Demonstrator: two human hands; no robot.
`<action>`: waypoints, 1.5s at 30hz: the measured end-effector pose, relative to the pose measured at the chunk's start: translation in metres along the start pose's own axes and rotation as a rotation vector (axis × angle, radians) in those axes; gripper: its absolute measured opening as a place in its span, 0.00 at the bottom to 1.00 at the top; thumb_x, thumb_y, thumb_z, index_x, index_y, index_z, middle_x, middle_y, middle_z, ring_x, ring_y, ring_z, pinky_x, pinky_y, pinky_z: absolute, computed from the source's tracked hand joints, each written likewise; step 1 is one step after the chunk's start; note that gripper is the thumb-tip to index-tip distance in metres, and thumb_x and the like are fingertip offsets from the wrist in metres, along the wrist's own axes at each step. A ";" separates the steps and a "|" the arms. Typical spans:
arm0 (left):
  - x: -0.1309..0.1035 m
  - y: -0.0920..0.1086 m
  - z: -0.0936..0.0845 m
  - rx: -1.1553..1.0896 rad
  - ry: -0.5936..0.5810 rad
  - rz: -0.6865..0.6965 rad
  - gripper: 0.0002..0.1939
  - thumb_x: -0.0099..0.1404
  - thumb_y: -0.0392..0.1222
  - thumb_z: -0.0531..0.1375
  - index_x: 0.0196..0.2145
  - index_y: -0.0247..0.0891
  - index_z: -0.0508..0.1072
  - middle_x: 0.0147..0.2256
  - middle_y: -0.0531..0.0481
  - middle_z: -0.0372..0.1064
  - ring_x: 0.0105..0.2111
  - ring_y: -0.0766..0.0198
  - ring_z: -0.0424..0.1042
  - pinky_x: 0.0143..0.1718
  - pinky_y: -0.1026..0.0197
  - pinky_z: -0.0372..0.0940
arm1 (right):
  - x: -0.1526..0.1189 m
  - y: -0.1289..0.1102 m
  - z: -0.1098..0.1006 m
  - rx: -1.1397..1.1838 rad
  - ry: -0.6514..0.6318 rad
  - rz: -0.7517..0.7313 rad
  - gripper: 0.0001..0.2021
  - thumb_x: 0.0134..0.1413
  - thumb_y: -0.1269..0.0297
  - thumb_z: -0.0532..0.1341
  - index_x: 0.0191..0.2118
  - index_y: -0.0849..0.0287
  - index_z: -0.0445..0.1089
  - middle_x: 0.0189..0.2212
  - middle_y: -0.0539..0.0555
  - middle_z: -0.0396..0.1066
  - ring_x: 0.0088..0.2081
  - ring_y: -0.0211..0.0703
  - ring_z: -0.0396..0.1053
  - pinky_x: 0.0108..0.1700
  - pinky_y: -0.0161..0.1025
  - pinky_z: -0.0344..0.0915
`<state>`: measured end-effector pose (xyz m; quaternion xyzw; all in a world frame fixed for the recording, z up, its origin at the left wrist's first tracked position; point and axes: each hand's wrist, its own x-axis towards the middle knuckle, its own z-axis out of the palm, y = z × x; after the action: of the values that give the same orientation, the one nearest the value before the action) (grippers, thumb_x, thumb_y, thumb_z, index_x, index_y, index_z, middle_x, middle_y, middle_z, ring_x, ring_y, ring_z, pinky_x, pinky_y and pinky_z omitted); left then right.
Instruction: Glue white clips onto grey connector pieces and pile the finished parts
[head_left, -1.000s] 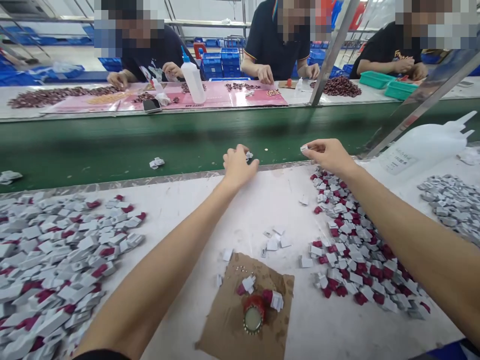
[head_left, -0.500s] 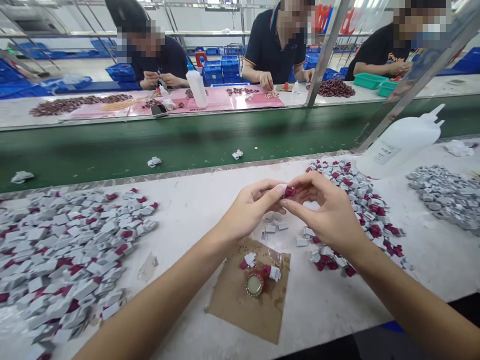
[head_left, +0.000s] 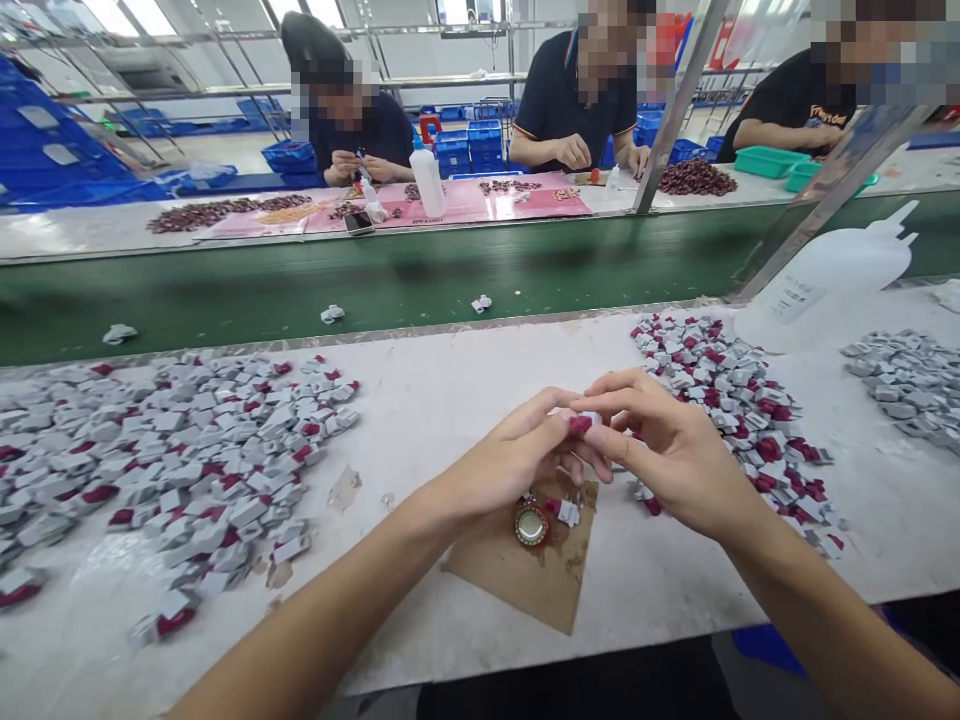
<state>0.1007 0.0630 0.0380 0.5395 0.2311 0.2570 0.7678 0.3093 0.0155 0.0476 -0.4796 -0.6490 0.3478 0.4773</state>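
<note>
Grip: the left hand (head_left: 536, 450) and the right hand (head_left: 675, 450) meet at the fingertips, both closed on one small magenta-and-grey block-shaped part (head_left: 580, 425). The gap between thumb and fingers is narrow on each side. The part sits raised in front of the wearer, above the white work table (head_left: 427, 390) and beyond the brown cardboard sheet (head_left: 502, 570). Its magenta portion faces the camera by the left thumb; the grey portion lies toward the right fingers. Which hand carries the greater load cannot be determined, the fingers overlapping too closely.

Handling, in this inspector's judgement: one hand is best kept as a steady clamp while the other makes fine adjustments. Pressure should be light and square to the faces, since a part this small could twist or slip out. Keeping the seam between the colours uncovered by the thumbs would allow alignment to be checked by eye.

Surroundings: a round crimped-edge cap with a red surround (head_left: 531, 524) rests on the cardboard, just beside another magenta-and-grey piece (head_left: 564, 511) (the wrist and fingers hide some of this area). Lower forearms should pass well above both.
</note>
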 end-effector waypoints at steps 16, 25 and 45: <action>-0.061 -0.027 -0.055 1.133 0.532 -0.048 0.14 0.76 0.49 0.63 0.54 0.42 0.80 0.52 0.42 0.76 0.58 0.43 0.73 0.61 0.41 0.69 | -0.054 0.007 -0.004 0.096 -0.012 0.421 0.17 0.60 0.48 0.80 0.47 0.52 0.87 0.44 0.59 0.88 0.43 0.53 0.87 0.43 0.40 0.86; -0.049 -0.026 -0.060 1.105 0.570 0.012 0.11 0.78 0.41 0.57 0.53 0.43 0.78 0.42 0.45 0.79 0.46 0.48 0.76 0.51 0.46 0.71 | -0.057 0.005 0.010 0.105 0.085 0.372 0.14 0.70 0.49 0.74 0.42 0.55 0.88 0.31 0.56 0.86 0.29 0.45 0.84 0.35 0.38 0.84; -0.061 -0.027 -0.055 1.201 0.614 -0.009 0.02 0.73 0.38 0.59 0.42 0.42 0.70 0.43 0.43 0.78 0.47 0.45 0.76 0.46 0.47 0.68 | -0.078 -0.006 0.043 0.033 0.055 0.211 0.05 0.66 0.63 0.75 0.45 0.48 0.90 0.39 0.53 0.89 0.36 0.48 0.87 0.38 0.38 0.87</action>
<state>0.0236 0.0554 -0.0003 0.7744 0.5437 0.2223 0.2352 0.2735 -0.0606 0.0179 -0.5467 -0.5756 0.3937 0.4635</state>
